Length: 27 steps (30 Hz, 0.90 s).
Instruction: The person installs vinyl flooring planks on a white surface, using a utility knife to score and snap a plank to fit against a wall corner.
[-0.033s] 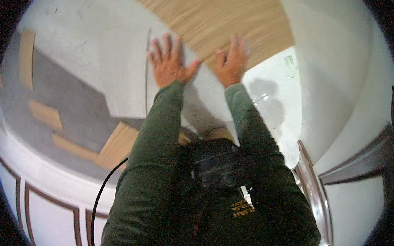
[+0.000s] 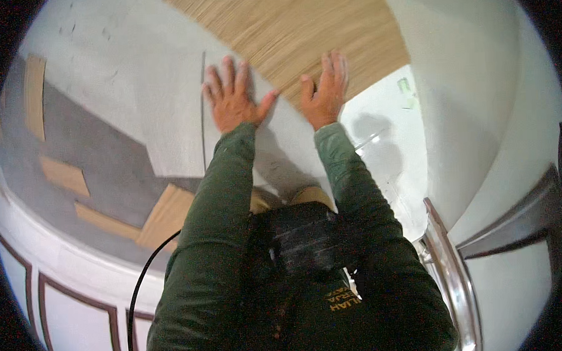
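My left hand (image 2: 235,96) lies palm down with spread fingers on a pale grey sheet (image 2: 155,118), its thumb at the edge of light wood-look flooring (image 2: 300,26). My right hand (image 2: 324,93) rests at that boundary, fingers stretched over the wood surface, beside a white patch of floor (image 2: 379,141) to its right. Both hands look empty. My knees (image 2: 309,198) show beyond the dark bag or pouch (image 2: 302,236) at my front.
Loose wood-look pieces (image 2: 64,174) lie on dark grey floor (image 2: 107,169) at the left. White panels with brown trim (image 2: 75,319) line the lower left. A pale wall (image 2: 470,107) curves along the right, above a shiny metal strip (image 2: 452,281). A black cable (image 2: 142,285) runs down the left.
The view has shifted slightly. Both hands appear a little lower and further left in the picture, still spread on the surface.
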### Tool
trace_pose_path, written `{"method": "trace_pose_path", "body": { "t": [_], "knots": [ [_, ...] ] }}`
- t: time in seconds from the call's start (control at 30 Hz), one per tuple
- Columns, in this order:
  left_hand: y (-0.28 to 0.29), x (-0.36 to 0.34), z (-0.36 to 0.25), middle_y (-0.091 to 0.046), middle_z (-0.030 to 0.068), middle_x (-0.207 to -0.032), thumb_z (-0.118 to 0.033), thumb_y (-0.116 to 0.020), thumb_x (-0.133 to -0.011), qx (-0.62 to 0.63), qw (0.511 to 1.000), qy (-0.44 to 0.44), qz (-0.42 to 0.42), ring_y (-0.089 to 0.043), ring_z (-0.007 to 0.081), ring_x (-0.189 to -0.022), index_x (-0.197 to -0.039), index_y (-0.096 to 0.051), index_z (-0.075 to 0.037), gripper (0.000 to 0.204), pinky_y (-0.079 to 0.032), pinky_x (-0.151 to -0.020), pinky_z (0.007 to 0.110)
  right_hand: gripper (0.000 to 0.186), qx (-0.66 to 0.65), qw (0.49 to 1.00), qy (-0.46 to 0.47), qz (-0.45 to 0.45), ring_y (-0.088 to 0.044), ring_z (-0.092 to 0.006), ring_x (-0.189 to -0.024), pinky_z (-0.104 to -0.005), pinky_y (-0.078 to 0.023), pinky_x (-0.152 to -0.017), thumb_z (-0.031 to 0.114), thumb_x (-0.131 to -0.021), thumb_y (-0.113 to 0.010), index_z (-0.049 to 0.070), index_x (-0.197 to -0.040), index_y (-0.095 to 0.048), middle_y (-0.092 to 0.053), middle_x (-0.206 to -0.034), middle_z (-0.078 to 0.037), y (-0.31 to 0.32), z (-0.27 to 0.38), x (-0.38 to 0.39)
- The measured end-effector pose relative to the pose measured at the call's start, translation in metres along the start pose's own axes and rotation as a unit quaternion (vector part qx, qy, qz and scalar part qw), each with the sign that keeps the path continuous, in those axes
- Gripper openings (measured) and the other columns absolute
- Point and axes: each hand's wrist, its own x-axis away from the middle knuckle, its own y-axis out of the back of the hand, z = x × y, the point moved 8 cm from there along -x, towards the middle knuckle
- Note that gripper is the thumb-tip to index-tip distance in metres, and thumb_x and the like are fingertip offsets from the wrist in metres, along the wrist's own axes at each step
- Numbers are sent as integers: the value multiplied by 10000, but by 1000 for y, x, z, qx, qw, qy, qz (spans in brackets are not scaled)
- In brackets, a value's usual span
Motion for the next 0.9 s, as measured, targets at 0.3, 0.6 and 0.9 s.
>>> {"method": "trace_pose_path", "body": {
  "t": [0.3, 0.6, 0.9],
  "knots": [
    [3, 3, -3, -264, 113, -1541, -700, -651, -682, -11, 1000, -6, 2, -143, 394, -1432, -1407, -421, -156, 936, -108, -1130, 572, 619, 92, 989, -36, -110, -263, -449, -1356, -547, -191, -1122, 275, -860, -583, -44, -1355, -391, -355, -1429, -253, 64, -91, -75],
    [-10, 3, -1, -187, 88, -1570, -783, -557, -699, -31, 999, 10, 31, -48, 368, -1453, -1453, -364, -160, 998, -30, -1144, 559, 670, 122, 987, -23, -105, -270, -444, -1356, -557, -219, -1101, 311, -854, -590, -38, -1379, -362, -339, -1437, -239, 56, -97, -76],
    [-9, 11, -4, -240, 116, -1551, -704, -644, -686, -29, 999, -10, -8, -128, 411, -1432, -1434, -386, -166, 957, -97, -1123, 591, 624, 191, 974, -18, -123, -296, -469, -1330, -592, -216, -1091, 348, -857, -560, -58, -1317, -444, -363, -1412, -251, 47, -95, -81]
  ]
}}
